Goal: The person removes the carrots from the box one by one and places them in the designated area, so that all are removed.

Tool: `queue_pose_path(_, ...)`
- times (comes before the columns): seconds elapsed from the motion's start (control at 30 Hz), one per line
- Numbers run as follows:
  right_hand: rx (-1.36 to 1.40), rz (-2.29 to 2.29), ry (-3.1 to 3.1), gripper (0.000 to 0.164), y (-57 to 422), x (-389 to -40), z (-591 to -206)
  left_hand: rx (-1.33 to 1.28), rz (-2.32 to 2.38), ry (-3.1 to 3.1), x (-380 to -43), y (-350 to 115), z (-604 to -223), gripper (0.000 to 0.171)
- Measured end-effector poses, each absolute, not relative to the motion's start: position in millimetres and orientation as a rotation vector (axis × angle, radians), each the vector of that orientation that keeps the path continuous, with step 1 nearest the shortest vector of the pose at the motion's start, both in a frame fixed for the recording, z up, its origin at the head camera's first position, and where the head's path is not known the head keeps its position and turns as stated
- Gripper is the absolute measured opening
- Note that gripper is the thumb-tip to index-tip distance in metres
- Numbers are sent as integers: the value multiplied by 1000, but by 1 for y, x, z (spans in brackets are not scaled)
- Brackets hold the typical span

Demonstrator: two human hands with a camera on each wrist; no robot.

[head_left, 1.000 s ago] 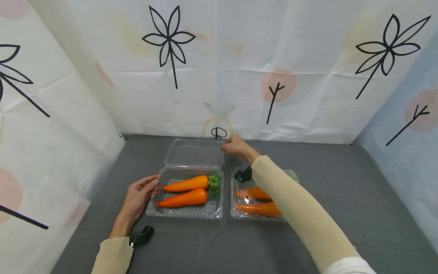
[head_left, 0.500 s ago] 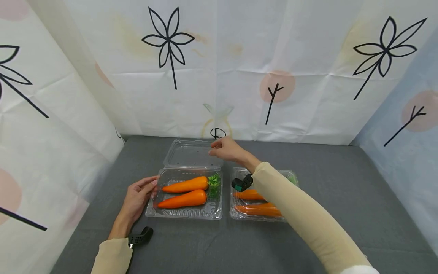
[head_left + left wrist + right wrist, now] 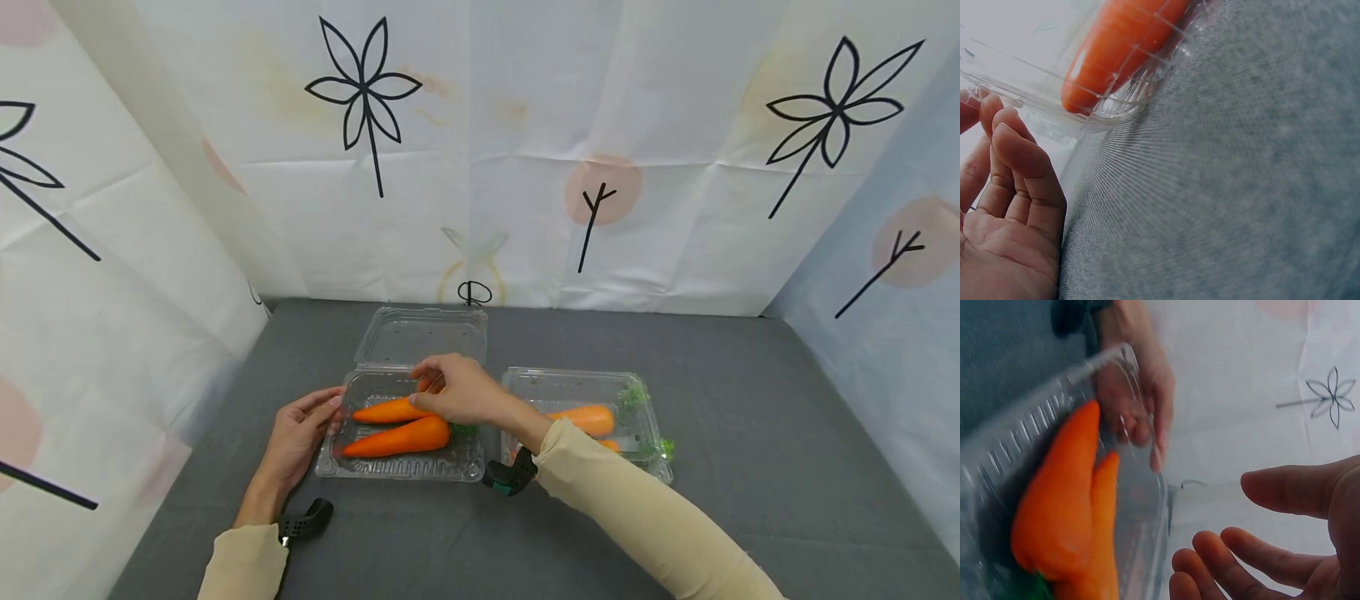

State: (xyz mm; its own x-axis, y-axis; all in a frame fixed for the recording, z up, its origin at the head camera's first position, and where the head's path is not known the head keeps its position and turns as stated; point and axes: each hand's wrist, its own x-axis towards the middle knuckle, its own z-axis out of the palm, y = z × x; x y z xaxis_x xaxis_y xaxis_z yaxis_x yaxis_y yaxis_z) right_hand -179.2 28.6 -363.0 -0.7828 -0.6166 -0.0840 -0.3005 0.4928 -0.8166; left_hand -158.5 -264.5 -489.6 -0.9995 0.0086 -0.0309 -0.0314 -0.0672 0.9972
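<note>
A clear plastic clamshell box (image 3: pixel 326 468) lies with its lid (image 3: pixel 420 335) folded back flat behind it. Inside are two orange carrots, a rear one (image 3: pixel 384 412) and a front one (image 3: pixel 401 439), tips to the left. My left hand (image 3: pixel 298 433) pinches the box's left rim; the left wrist view shows those fingertips (image 3: pixel 1007 119) at its edge. Above the box, my right hand (image 3: pixel 463 392) covers the rear carrot's thick end. In the right wrist view, that hand's thumb and fingers (image 3: pixel 1241 569) stand apart with nothing between them.
A second clear plastic box (image 3: pixel 573 381) sits just right of the first. It holds carrots (image 3: pixel 594 420) with green tops, partly hidden by the right arm. Grey cloth (image 3: pixel 712 467) covers the table, and patterned white fabric (image 3: pixel 517 225) hangs behind and at both sides.
My right hand has moved from the lid's back right corner, across the lid, forward and down over the carrots. My left hand stays at the box's left rim.
</note>
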Motion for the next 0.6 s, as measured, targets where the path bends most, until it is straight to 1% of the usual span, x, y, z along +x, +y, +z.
queue_pose_path(0.23,-870,-1141,2471,36,12,-155,-386,-52,2264,2132,-158,-265,-489,46)
queue_pose_path(0.43,-923,-1129,2507,34,2,-147,-407,-40,2277,2116,-158,-265,-490,45)
queue_pose_path(0.6,-918,-1061,2618,35,-3,-143,-419,-33,2283,2116,-159,-265,-490,44)
